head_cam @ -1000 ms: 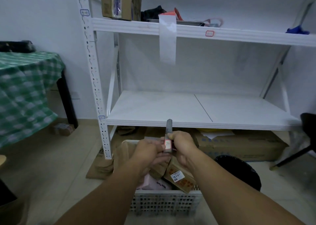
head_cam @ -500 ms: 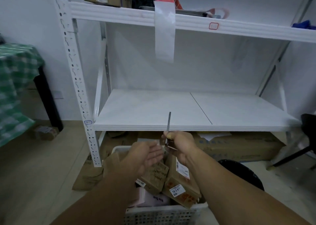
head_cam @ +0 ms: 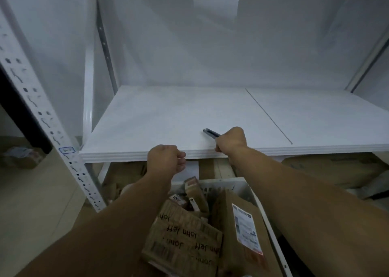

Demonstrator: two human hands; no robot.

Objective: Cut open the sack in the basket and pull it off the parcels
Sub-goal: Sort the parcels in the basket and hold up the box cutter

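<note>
My right hand (head_cam: 230, 140) grips a slim grey utility knife (head_cam: 211, 133) whose tip lies low over the front of the white shelf (head_cam: 168, 118). In front of the shelf edge my left hand (head_cam: 165, 157) hangs with loosely curled fingers and holds nothing. Below both arms stands a white perforated basket (head_cam: 245, 185) with several brown cardboard parcels; the largest are a taped box (head_cam: 185, 236) printed "John Jeff" and a box with a white shipping label (head_cam: 246, 226). No sack shows in the basket.
A white perforated rack upright (head_cam: 42, 116) runs down the left side. Flattened cardboard (head_cam: 328, 169) lies under the shelf. A small parcel (head_cam: 21, 156) sits on the floor at far left, next to a dark table leg.
My head moved closer and lower toward the shelf. My right hand carried the knife forward from upright above the basket to lying over the shelf front. My left hand let go and curled.
</note>
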